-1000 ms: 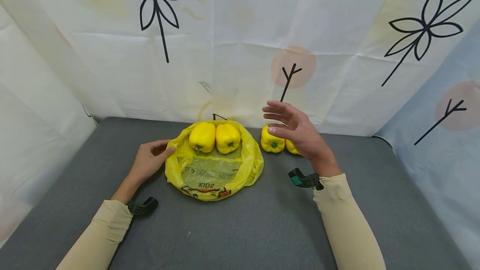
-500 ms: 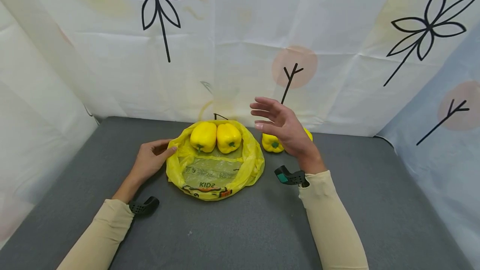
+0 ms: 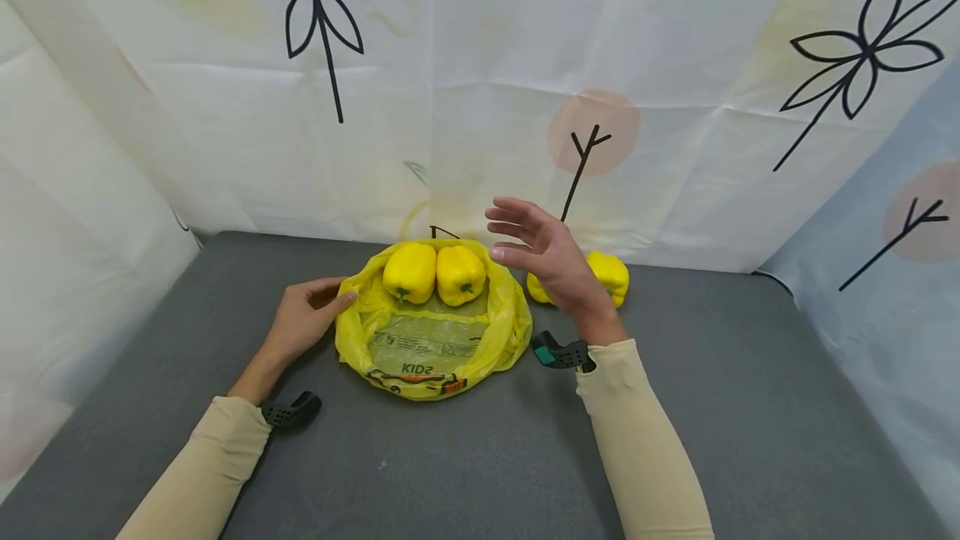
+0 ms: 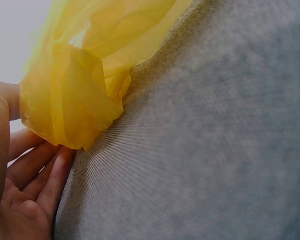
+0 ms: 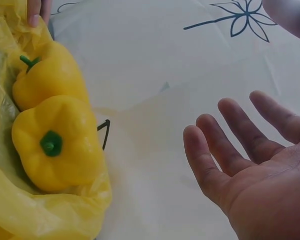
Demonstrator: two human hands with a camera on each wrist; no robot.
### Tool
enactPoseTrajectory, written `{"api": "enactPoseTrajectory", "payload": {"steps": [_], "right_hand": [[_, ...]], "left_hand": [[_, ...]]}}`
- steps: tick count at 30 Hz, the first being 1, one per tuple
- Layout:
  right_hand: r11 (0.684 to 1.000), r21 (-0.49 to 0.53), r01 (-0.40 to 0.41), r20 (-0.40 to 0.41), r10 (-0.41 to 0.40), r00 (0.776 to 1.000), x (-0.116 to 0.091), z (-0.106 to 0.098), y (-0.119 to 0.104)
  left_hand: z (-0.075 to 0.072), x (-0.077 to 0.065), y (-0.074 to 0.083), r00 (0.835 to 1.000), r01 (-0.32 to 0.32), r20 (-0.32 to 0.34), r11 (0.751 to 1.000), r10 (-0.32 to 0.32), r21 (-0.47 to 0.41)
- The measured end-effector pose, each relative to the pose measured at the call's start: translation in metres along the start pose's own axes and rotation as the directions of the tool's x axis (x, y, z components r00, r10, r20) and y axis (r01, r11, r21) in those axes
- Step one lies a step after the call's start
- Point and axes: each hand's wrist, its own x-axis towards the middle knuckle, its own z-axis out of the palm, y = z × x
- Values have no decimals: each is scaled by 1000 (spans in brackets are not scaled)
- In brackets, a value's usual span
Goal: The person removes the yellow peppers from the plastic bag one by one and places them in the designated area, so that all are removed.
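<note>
Two peppers (image 3: 408,273) sit in the bag (image 3: 513,327), which the left hand (image 3: 302,313) pinches; two others (image 3: 611,277) beside it seem pending, the right hand (image 3: 553,258) empty, fingers (image 5: 247,128) apart.

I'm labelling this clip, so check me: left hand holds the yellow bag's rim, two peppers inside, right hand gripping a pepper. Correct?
Not quite: the right hand grips nothing; the right wrist view shows its palm empty, fingers apart. The left hand holds the yellow bag by its rim, two peppers inside.
</note>
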Motion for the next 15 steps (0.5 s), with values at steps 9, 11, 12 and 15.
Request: {"api": "enactPoseTrajectory", "payload": {"steps": [9,11,12,15], "right_hand": [[998,-17,-59,-27,58,998,3,4,13],[998,-13,-64,-37,63,997,4,5,16],[998,-9,-66,-42,66,997,5,5,18],[998,13,-69,-45,70,997,7,6,25]], "left_hand": [[0,0,0,1000,2,6,1000,-2,-14],[0,-1,1,1000,4,10,1000,-4,-14],[-1,-1,2,1000,5,12,1000,-5,-16],[-1,-1,3,1000,9,12,1000,-9,-20]]}}
